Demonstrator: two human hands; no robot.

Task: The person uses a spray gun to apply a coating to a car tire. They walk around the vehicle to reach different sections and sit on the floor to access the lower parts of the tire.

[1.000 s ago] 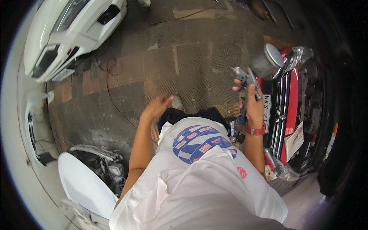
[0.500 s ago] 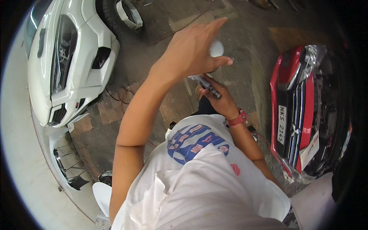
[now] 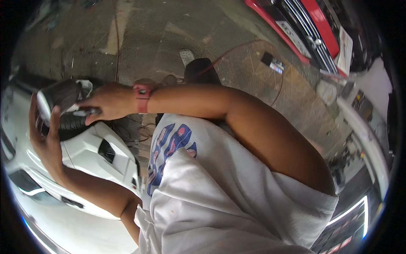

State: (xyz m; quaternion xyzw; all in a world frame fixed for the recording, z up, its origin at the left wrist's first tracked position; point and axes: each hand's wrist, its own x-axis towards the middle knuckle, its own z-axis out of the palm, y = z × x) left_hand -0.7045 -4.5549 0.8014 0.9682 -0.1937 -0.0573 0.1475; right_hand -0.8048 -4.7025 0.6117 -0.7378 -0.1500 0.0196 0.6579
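My right hand (image 3: 109,101), with a red watch on its wrist, reaches across to the left. Its fingers are closed on a metal tool that looks like a spray gun (image 3: 88,112); much of it is hidden. Above and beside the tool is a dark grey, rounded cup (image 3: 61,96) with a silvery end. My left hand (image 3: 44,137) holds the cup's silvery end between thumb and fingers. Whether cup and tool are joined is not plain. Both hands are above the front of a white car (image 3: 95,148), near its tyre (image 3: 72,123).
A red car front (image 3: 292,31) stands at the upper right. A hose (image 3: 253,42) curves over the patterned floor (image 3: 165,42). A small dark box (image 3: 272,63) lies near the red front. A long pale car panel (image 3: 366,135) is at the right.
My view has swung toward the white car. My right hand has come across leftward with the tool. My left hand, spread above the tool before, now holds the cup's end.
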